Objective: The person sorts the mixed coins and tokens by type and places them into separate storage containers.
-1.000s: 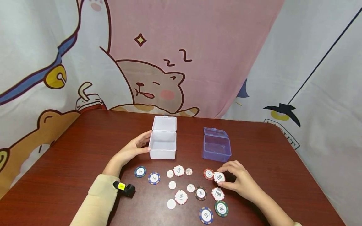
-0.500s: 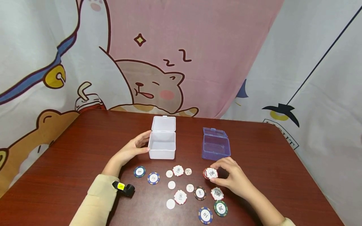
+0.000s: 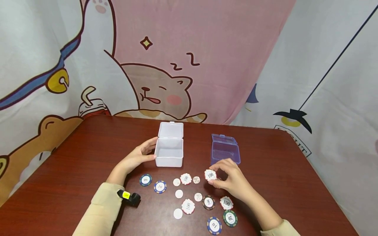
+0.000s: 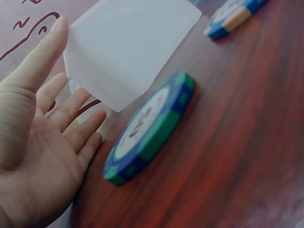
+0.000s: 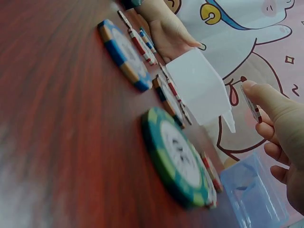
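Observation:
My left hand [image 3: 138,155] rests at the left side of an opened white plastic box [image 3: 169,161]. Its thumb touches the front corner, and the fingers look relaxed in the left wrist view. My right hand [image 3: 233,178] pinches a white poker chip [image 3: 210,175] marked 100 between thumb and fingers, raised above the table. In the right wrist view this chip [image 5: 251,105] is seen nearly edge-on. A red-edged chip [image 5: 211,172] shows behind the green chip [image 5: 178,154] there; in the head view my right hand seems to cover the red one.
An opened blue clear box [image 3: 225,152] stands behind my right hand. Several chips lie about the table [image 3: 97,147], among them a blue one [image 3: 160,186], a black one [image 3: 208,202] and a green one [image 3: 230,218]. Several small pale discs [image 3: 178,213] lie between them.
My right hand has moved left and away from me with the white chip, passing over the red chip. My left hand keeps its place at the white box.

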A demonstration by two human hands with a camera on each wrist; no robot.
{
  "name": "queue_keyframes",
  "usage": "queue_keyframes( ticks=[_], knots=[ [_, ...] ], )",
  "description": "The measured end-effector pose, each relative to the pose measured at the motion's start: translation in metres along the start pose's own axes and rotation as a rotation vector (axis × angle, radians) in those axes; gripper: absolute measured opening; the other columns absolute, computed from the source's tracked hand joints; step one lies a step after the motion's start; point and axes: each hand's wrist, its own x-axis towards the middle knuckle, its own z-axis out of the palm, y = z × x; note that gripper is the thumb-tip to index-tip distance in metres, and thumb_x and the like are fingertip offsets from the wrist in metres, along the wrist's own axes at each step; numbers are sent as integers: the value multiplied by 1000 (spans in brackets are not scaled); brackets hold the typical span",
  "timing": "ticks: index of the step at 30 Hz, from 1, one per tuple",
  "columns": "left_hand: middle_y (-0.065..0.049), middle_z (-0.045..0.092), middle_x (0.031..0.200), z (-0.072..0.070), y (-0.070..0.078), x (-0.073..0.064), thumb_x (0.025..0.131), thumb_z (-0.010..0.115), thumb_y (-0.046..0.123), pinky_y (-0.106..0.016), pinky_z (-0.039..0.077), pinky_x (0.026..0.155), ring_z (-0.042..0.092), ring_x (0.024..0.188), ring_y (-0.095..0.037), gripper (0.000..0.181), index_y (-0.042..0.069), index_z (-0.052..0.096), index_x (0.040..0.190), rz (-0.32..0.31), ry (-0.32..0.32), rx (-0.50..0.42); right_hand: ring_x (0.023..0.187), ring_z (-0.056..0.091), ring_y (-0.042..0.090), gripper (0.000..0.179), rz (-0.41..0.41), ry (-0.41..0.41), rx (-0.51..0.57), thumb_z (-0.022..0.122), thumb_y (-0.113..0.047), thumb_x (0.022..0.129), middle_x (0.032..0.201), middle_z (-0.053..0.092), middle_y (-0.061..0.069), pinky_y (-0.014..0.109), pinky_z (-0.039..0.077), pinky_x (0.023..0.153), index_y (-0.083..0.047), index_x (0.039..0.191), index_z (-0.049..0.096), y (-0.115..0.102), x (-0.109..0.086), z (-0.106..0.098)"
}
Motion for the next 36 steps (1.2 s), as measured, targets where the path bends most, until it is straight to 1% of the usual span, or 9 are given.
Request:
queue_keyframes(
  ticks=[3, 6, 13, 22, 29, 36],
  knots=[
    [-12, 30, 152, 0, 0, 0, 91, 62, 3, -57, 19, 107, 29, 137, -35, 70, 12, 28, 151, 1, -5, -1, 91, 49, 11, 36, -10, 8, 4, 88, -25, 68, 92, 59, -17, 31, 40, 77, -20, 98, 70, -3, 6, 3],
    [-12, 30, 152, 0, -1, 0, 91, 62, 3, -57, 19, 107, 28, 137, -35, 70, 13, 27, 151, -2, -8, -2, 92, 49, 11, 35, -4, 4, 11, 87, -25, 68, 93, 60, -17, 33, 39, 78, -21, 98, 70, -7, 12, 5],
    [-12, 30, 152, 0, -2, 0, 91, 61, 3, -57, 19, 107, 28, 137, -35, 70, 13, 27, 151, -9, -5, 6, 95, 49, 11, 37, 7, 1, 35, 88, -20, 67, 95, 61, -16, 41, 36, 85, -18, 99, 70, -15, 27, 11],
    [-13, 29, 152, 0, 0, 0, 91, 61, 2, -57, 20, 107, 29, 137, -35, 70, 12, 27, 151, 5, -13, 6, 92, 50, 15, 37, -64, 27, 51, 88, -21, 67, 93, 61, -12, 39, 36, 84, -14, 98, 69, -20, 45, 21],
    [-12, 30, 152, -2, -3, 1, 91, 62, 2, -56, 21, 107, 30, 137, -34, 71, 12, 26, 151, 2, -6, 16, 94, 49, 12, 36, -32, 17, 59, 87, -23, 69, 92, 62, -12, 39, 37, 86, -14, 99, 70, -22, 59, 30],
    [-12, 30, 153, -1, 0, 0, 91, 61, 1, -57, 20, 107, 29, 137, -35, 70, 11, 26, 152, 10, -12, 9, 94, 51, 17, 36, -11, 20, 68, 87, -22, 69, 92, 63, -10, 37, 39, 84, -12, 99, 70, -24, 75, 38]
  ],
)
